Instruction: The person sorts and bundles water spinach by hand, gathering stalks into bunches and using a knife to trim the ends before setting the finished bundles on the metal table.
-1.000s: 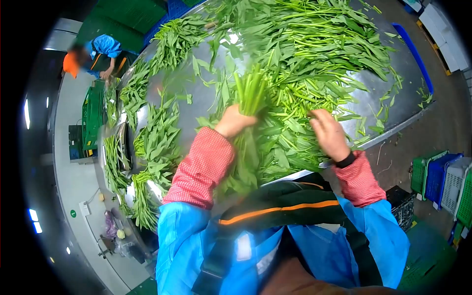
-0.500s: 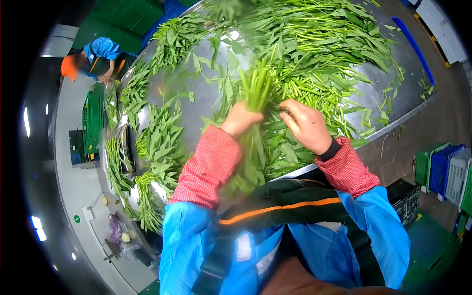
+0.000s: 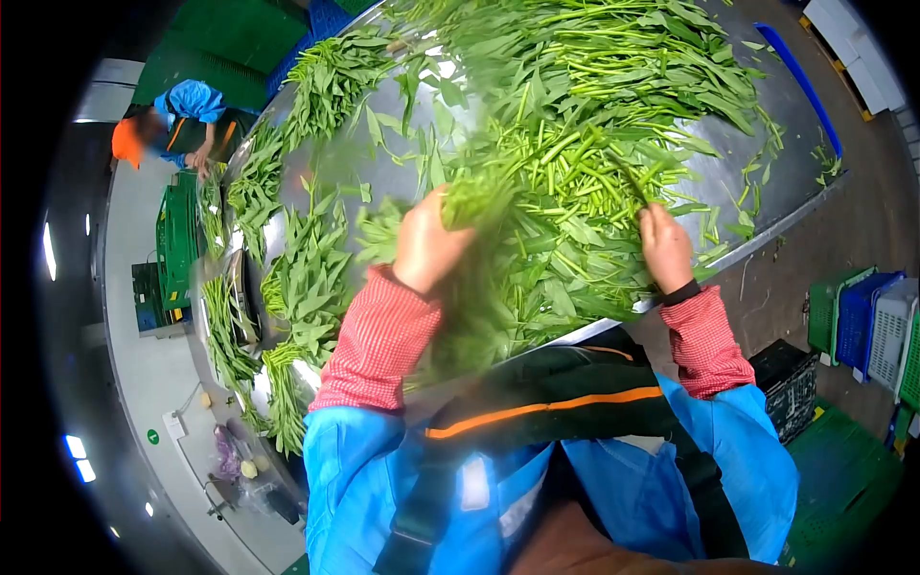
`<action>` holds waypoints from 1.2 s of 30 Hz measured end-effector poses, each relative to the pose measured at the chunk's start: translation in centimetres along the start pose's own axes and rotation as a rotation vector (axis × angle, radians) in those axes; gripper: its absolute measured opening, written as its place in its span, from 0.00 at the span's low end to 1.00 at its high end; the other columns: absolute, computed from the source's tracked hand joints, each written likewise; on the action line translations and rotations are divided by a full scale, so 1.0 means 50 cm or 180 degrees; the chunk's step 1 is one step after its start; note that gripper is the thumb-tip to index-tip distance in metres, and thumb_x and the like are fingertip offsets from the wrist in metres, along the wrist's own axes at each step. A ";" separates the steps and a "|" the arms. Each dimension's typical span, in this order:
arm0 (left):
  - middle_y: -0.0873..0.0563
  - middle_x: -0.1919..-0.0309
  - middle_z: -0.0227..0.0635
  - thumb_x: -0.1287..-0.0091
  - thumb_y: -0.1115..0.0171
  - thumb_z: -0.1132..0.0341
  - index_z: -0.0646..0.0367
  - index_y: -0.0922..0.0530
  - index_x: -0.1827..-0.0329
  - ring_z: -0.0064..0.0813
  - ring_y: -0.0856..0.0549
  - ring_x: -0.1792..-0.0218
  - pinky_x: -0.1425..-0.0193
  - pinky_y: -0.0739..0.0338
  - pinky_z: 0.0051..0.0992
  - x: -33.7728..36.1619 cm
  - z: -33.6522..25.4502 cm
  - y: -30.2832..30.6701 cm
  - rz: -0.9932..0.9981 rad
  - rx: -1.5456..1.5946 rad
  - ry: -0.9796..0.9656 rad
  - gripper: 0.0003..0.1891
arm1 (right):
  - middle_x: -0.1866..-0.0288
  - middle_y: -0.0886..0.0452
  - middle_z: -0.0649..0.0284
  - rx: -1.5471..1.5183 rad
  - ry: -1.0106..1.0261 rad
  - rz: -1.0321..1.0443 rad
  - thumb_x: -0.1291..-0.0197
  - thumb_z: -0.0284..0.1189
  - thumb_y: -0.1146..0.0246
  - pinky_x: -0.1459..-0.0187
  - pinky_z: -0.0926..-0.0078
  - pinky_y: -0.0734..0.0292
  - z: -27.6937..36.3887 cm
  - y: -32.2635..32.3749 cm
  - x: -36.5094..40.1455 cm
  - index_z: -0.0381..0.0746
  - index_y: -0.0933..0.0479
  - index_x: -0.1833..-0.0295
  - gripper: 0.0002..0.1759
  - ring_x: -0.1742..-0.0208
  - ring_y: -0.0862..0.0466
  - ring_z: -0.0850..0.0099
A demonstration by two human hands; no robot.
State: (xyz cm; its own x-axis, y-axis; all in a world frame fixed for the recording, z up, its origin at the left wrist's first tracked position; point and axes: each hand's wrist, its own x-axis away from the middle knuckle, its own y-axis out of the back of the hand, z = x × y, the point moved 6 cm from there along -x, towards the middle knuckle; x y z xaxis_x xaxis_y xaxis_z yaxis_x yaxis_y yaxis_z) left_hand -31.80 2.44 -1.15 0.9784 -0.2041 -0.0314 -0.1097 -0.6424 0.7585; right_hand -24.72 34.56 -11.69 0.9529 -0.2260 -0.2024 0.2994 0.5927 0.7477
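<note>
My left hand (image 3: 427, 247) is closed around a bunch of water spinach (image 3: 471, 199), its stem ends pointing away and its leaves blurred below. To the right, my right hand (image 3: 667, 251) is closed on what looks like a thin dark knife (image 3: 628, 178), pointing up and left over the greens. Cut stem pieces (image 3: 586, 172) and loose leaves lie between and beyond both hands. Farther up the metal table rests a large heap of long-stemmed water spinach (image 3: 632, 57).
Several bunches (image 3: 311, 249) lie along the left of the metal table (image 3: 388, 105). A blue strip (image 3: 800, 86) edges its far right. A co-worker in an orange cap (image 3: 126, 142) bends at the upper left. Stacked crates (image 3: 858, 321) stand on the floor at right.
My hands have moved apart: the right went right and down with the knife away from the bunch, the left slightly left. The bunch has tipped, its stem ends now facing more toward the camera.
</note>
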 end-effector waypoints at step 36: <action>0.35 0.31 0.41 0.36 0.39 0.62 0.48 0.64 0.20 0.30 0.30 0.35 0.38 0.31 0.27 0.163 0.145 0.066 0.0320 0.2454 0.1356 0.49 | 0.44 0.21 0.62 -0.4933 -0.0440 0.3709 0.45 0.26 0.30 0.41 0.69 0.25 0.449 -0.314 -0.005 0.38 0.32 0.34 0.32 0.45 0.19 0.70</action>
State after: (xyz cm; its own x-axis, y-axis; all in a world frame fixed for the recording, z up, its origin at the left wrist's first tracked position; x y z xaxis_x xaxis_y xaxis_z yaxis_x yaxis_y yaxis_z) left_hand -25.46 -6.71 -3.61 0.9230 -0.0928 0.3734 -0.1357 -0.9867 0.0900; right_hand -30.75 7.95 -9.15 0.6981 0.7160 0.0031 -0.5260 0.5157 -0.6763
